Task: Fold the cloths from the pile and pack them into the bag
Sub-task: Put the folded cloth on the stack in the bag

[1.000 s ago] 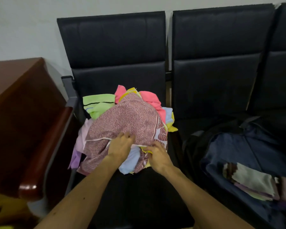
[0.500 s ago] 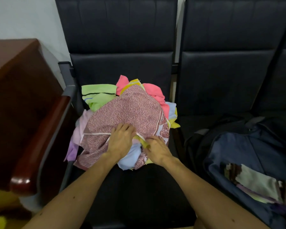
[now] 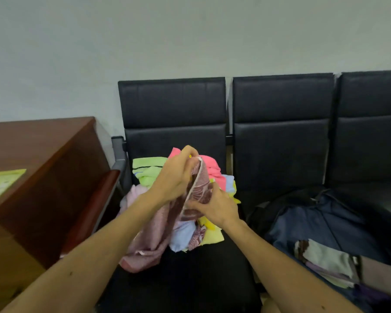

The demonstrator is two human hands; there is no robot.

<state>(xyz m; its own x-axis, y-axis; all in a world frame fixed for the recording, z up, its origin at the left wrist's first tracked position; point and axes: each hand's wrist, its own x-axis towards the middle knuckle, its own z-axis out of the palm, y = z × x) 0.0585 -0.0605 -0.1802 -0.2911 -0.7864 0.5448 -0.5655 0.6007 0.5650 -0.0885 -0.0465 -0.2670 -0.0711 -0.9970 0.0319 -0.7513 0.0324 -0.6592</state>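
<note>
Two hands are raised above the pile of cloths (image 3: 215,177) on the left seat (image 3: 185,279) of a row of black chairs. A patterned pink-brown cloth (image 3: 158,233) is gripped by both: its white-trimmed edge is pinched at the top by the curled fingers of the left hand (image 3: 176,177), and lower down the same edge is pinched by the right hand (image 3: 215,205). The rest of this cloth hangs down in front of the pile, and its lower end is bunched on the seat near the front edge.

Beneath and behind it, the pile is made up of a green cloth (image 3: 148,171) at the back left, a bright pink one at the back, a pale pink one at the left edge, and light blue and yellow pieces toward the front right of the seat.

On the next seat to the right, an open dark blue bag (image 3: 321,224) is laid, with folded cloths (image 3: 327,262) stacked inside it near its front. To the left of the chairs, a brown wooden desk (image 3: 43,154) is seen, with a green item (image 3: 4,181) lying on its top toward the left edge.
</note>
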